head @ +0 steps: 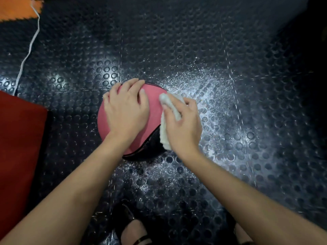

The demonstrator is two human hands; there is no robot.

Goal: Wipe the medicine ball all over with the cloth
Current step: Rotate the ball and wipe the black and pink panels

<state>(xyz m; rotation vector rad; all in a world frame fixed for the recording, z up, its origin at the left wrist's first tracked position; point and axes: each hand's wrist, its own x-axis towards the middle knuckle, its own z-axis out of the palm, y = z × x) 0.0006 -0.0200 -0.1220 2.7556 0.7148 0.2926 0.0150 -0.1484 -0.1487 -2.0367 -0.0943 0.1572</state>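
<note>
Dark studded rubber floor [230, 50], wet-looking or dusty sheen to the right of the medicine ball [104, 119], which sits on the floor just ahead of the person's feet, pink panel up, black panel toward the camera. Left hand [126, 108] lies flat over the top with fingers spread, holding nothing; my read is it's there to pin the ball so it can't roll under the wiping pressure. Right hand [182, 126] has its grip closed on the bunched white cloth [168, 110], pressing it against the ball's right flank. Underside can't be reached as it sits, so the ball needs turning. White cord [28, 50] and red mat [19, 147] lie well apart at left.
</note>
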